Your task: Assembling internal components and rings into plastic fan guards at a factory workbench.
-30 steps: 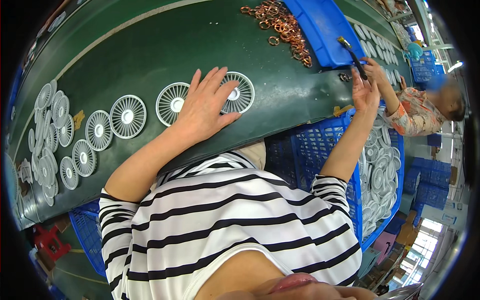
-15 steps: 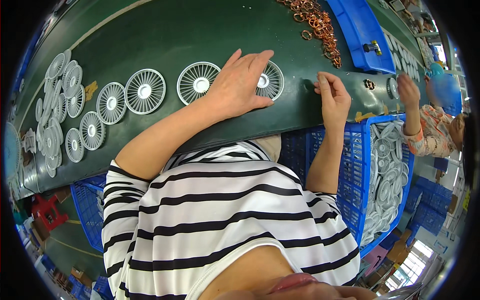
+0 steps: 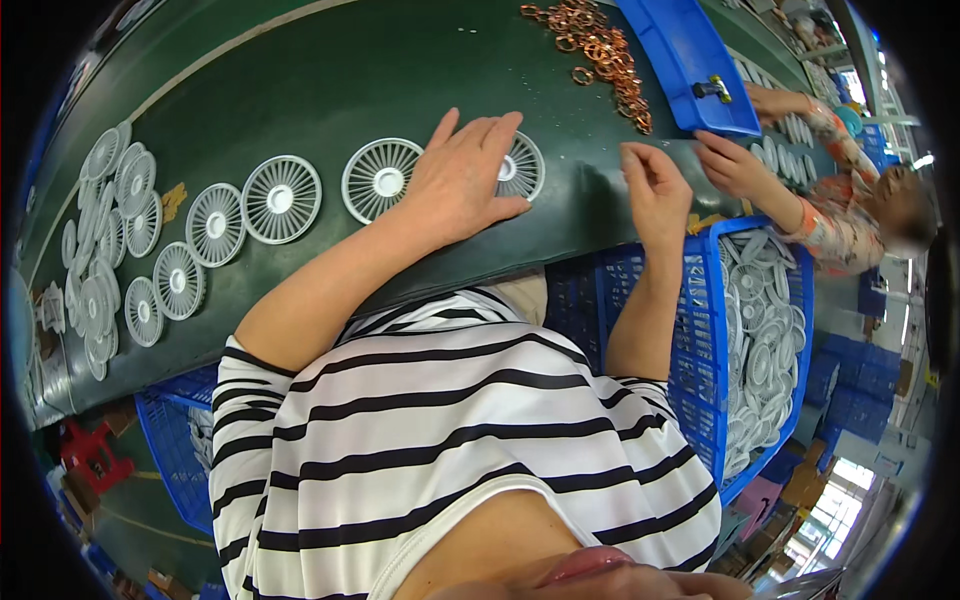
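My left hand [image 3: 462, 178] lies with fingers spread over a round silver-grey spoked wheel cover [image 3: 524, 168], partly hiding it. A second wheel cover [image 3: 385, 181] lies flat just left of that hand, its right edge behind the wrist. My right hand [image 3: 658, 195] is raised to the right of both, thumb and fingertips pinched together. What the pinch holds, if anything, is too small to make out. Further left on the green table [image 3: 330, 110] lie more wheel covers, among them one large cover [image 3: 281, 199] and another [image 3: 215, 224] touching it.
Copper-coloured rings [image 3: 605, 60] lie heaped at the far side, by a blue tray [image 3: 690, 70]. Piled wheel covers [image 3: 100, 220] stand at the left end. A blue crate [image 3: 710, 350] full of grey covers is at my right. A co-worker's hand [image 3: 735, 165] reaches in nearby.
The whole view has shifted slightly. The co-worker's hand has come leftward, closer to my right hand, and a second arm shows beyond it. My hands keep nearly the same pose.
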